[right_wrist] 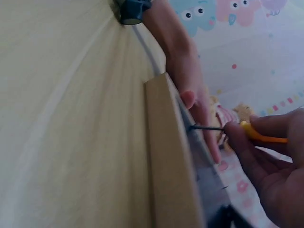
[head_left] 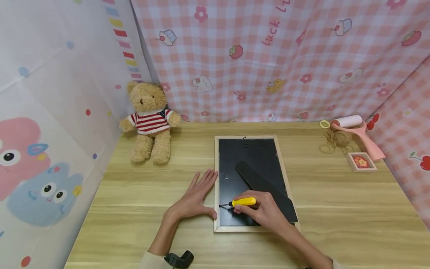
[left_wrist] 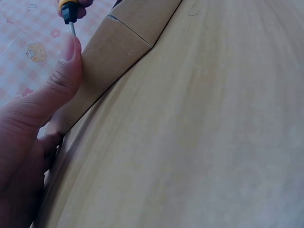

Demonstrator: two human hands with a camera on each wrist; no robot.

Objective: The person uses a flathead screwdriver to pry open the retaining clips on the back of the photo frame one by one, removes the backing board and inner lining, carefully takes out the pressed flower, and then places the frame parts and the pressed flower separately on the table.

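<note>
A picture frame with a light wooden rim lies back side up on the table. Its black backing board shows, and a black easel leg slants across it. Between thumb and fingers my right hand grips a yellow-handled screwdriver, held low over the board. The shaft points left, its dark tip right at the inside of the left rim. My left hand rests against that rim from outside, fingers extended and thumb apart. In the left wrist view its thumb lies along the rim's side.
A teddy bear in a striped sweater sits at the back left. At the back right are a pink-handled lint roller, a ball of twine, a yellow ring and a small framed picture. Patterned cloths hang behind the table.
</note>
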